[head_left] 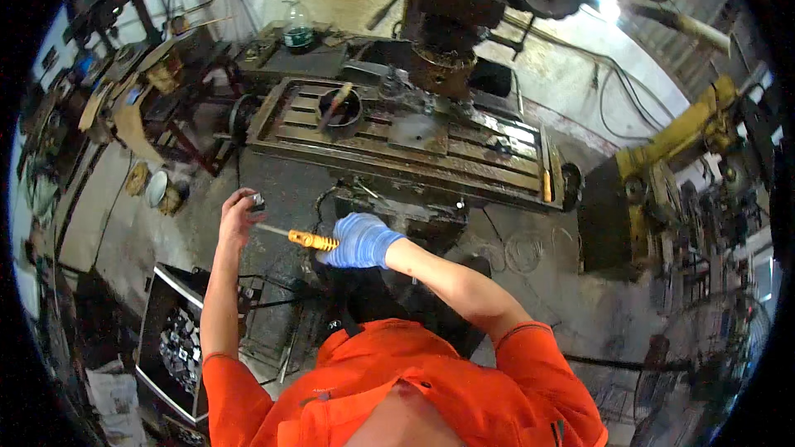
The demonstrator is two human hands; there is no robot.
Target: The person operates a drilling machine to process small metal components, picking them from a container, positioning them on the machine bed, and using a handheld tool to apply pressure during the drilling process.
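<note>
My left hand (236, 219) is bare and closed around a small metal block (258, 199), which shows at its fingertips. A blue knitted glove covers my right hand (363, 240). Its fingers wrap round the end of a tool with a ridged orange-yellow handle (311, 240) and a thin metal shaft (271, 229). The shaft points left and its tip lies close below my left hand; whether they touch I cannot tell. The glove hides part of the handle, and the exact kind of tool is unclear.
Ahead stands a milling machine with a slotted table (389, 153), bearing a dark pot (341, 108) with a brush in it and an orange-handled tool (547, 186). A bin (145, 364) of small metal pieces sits at lower left. Wire coils (523, 252) lie on the floor at right.
</note>
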